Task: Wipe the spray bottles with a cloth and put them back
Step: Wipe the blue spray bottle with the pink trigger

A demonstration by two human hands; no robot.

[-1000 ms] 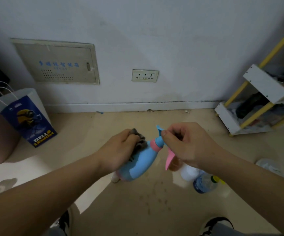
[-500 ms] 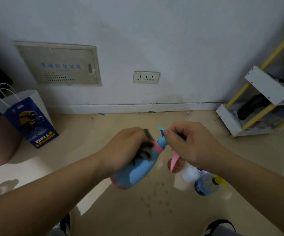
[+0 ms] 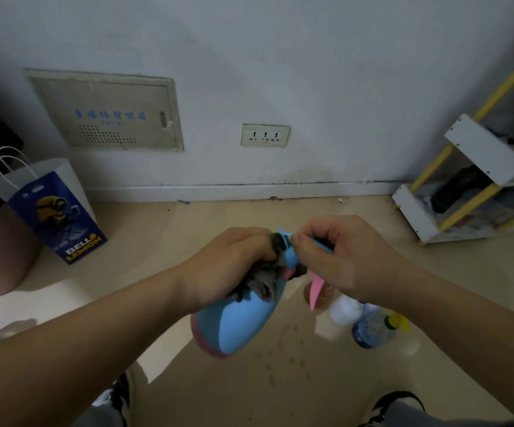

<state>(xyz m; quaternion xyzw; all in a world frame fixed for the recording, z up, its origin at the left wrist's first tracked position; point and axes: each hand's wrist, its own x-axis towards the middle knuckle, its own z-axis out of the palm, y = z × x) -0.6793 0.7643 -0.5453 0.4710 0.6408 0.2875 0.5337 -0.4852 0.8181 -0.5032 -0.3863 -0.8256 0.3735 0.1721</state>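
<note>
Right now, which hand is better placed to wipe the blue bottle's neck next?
Left. The left hand grips the grey cloth against the blue spray bottle near its neck; the right hand pinches the bottle's top, probably steadying it.

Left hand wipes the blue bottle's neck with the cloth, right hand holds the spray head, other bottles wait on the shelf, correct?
One slip: the head view shows the other bottles sitting on the floor, below the right hand. The rest is right.
</note>
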